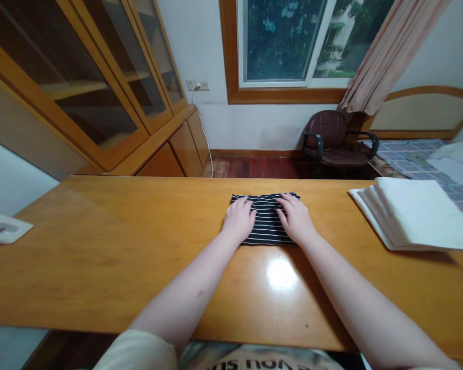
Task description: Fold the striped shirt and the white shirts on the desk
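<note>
A black cloth with thin white stripes (268, 221), folded into a flat rectangle, lies on the wooden desk (119, 257) near its far edge. My left hand (239, 218) rests on the cloth's left side, fingers stretched out and pointing away from me. On its right side lies my right hand (295, 218), palm down with the fingers spread. Both hands press on top of the cloth rather than grip it. Parts of its left and right edges are hidden under my hands.
A stack of folded white cloth (420, 213) lies at the desk's right. A white object (5, 227) is at the left edge. Beyond stand a glass-door cabinet (100, 77), a brown armchair (332, 136) and a bed (420, 149). A white cord (204, 128) hangs from the wall socket.
</note>
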Demonstrator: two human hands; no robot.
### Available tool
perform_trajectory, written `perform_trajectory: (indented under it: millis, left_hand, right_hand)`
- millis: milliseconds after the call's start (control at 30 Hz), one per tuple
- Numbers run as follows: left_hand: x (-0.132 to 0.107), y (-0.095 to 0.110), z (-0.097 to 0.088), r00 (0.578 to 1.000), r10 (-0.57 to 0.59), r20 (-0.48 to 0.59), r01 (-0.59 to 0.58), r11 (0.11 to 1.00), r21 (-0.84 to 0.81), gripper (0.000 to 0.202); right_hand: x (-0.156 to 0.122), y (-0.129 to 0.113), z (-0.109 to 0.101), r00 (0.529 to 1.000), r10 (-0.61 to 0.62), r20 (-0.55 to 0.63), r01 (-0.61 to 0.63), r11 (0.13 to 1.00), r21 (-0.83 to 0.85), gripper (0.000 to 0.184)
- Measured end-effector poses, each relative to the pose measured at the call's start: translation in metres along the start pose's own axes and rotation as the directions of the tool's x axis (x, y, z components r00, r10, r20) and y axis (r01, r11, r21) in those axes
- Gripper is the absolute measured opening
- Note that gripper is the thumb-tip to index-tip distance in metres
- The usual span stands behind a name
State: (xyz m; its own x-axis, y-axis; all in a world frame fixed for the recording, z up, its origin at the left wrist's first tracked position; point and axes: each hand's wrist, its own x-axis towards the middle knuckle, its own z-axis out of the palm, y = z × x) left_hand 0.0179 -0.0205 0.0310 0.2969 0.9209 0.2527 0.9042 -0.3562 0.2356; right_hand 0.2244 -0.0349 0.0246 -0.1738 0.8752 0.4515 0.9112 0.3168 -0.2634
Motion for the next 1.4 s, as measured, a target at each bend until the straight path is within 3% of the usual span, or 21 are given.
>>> perform_trajectory:
  millis: [67,167,300,433,567,667,767,900,1000,1100,1233,1400]
  left_hand:
    - [0.009,0.009,0.017,0.995,0.093,0.043,-0.093,0.996,-0.006,0.044]
    - [0.015,0.009,0.041,0.979,0.139,0.149,-0.138,0.990,-0.016,0.053]
    - [0.018,-0.008,0.052,0.986,-0.021,0.166,0.016,0.999,0.030,0.065]
    - [0.022,-0.026,0.049,0.957,-0.219,0.193,0.212,0.976,0.057,0.069]
    - [0.024,-0.033,0.047,0.935,-0.283,0.215,0.278,0.959,0.055,0.064]
    - [0.023,-0.033,0.048,0.925,-0.324,0.197,0.320,0.946,0.051,0.062]
    - [0.020,-0.035,0.047,0.906,-0.395,0.152,0.394,0.918,0.038,0.059]
    - [0.016,-0.046,0.038,0.881,-0.467,0.075,0.472,0.878,-0.073,0.052]
    - [0.015,-0.055,0.028,0.880,-0.473,0.038,0.468,0.853,-0.232,0.040]
    - [0.016,-0.059,0.023,0.879,-0.477,0.016,0.457,0.832,-0.314,0.034]
    - [0.020,-0.058,0.025,0.879,-0.476,0.039,0.462,0.828,-0.318,0.035]
    - [0.023,-0.057,0.028,0.871,-0.487,0.065,0.487,0.837,-0.251,0.030]
  right_hand:
    - [0.011,-0.007,0.016,0.991,-0.047,0.128,0.055,0.996,-0.065,0.045]
    - [0.018,-0.008,0.035,0.951,0.030,0.308,0.016,0.989,-0.146,0.049]
    - [0.018,-0.003,0.044,0.917,0.196,0.346,-0.127,0.969,-0.211,0.058]
    - [0.021,0.010,0.041,0.861,0.344,0.373,-0.273,0.934,-0.231,0.063]
    - [0.019,0.038,0.035,0.798,0.439,0.413,-0.387,0.899,-0.206,0.063]
    - [0.009,0.063,0.028,0.784,0.479,0.394,-0.429,0.878,-0.213,0.061]
    - [-0.005,0.086,0.022,0.812,0.493,0.314,-0.464,0.870,-0.167,0.057]
    - [-0.017,0.104,0.016,0.805,0.556,0.208,-0.588,0.792,0.162,0.052]
    - [-0.020,0.102,0.011,0.769,0.617,0.170,-0.634,0.697,0.335,0.054]
    - [-0.016,0.088,0.005,0.764,0.624,0.167,-0.633,0.674,0.379,0.047]
    - [-0.010,0.068,0.003,0.769,0.604,0.208,-0.633,0.676,0.377,0.040]
    - [-0.008,0.066,0.008,0.789,0.584,0.194,-0.610,0.701,0.369,0.039]
